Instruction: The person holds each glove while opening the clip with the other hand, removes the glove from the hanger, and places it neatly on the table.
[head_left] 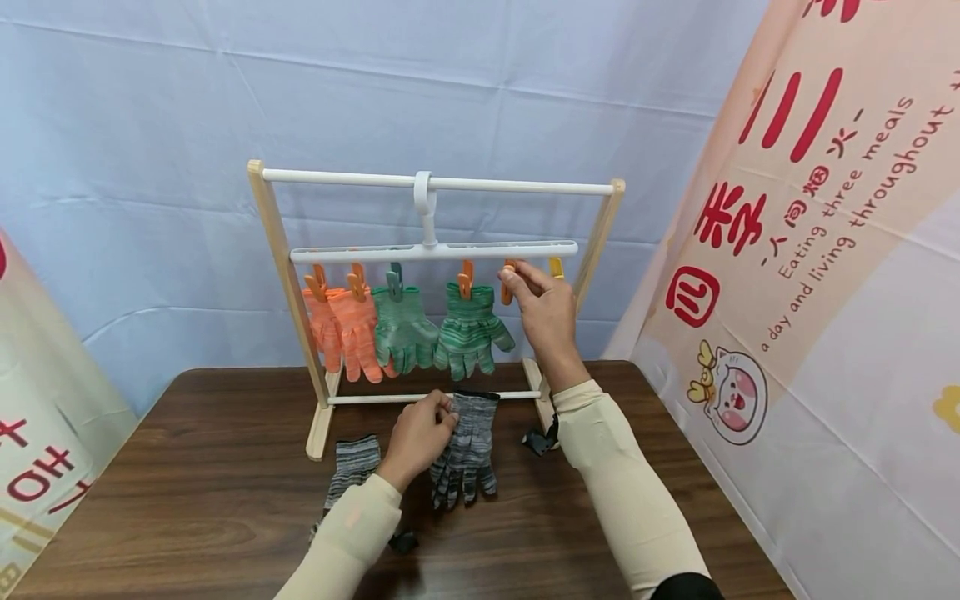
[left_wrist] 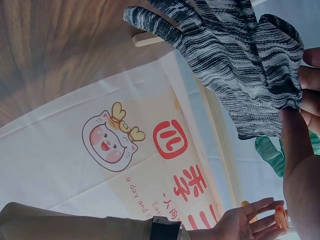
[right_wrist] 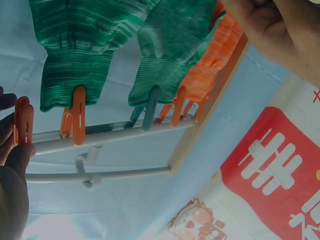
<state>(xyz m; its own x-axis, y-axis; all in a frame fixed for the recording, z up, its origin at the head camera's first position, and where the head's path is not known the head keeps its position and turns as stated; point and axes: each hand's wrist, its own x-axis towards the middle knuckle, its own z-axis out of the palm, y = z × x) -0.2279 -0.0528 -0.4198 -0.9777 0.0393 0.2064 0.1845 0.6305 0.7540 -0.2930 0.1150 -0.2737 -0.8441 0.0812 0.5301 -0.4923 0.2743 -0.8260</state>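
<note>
My left hand pinches a grey-and-black knit glove near its cuff, and the glove hangs fingers down in front of the rack. In the left wrist view the striped glove fills the upper right, its cuff between thumb and fingers. My right hand pinches an orange clothespin on the white hanger bar. In the right wrist view this clothespin has no glove in it. To its left, a green glove hangs from another orange clothespin.
A second green glove and orange gloves hang further left. A yellow clothespin sits at the bar's right end. Another grey striped glove lies on the table. The wooden rack's post stands left.
</note>
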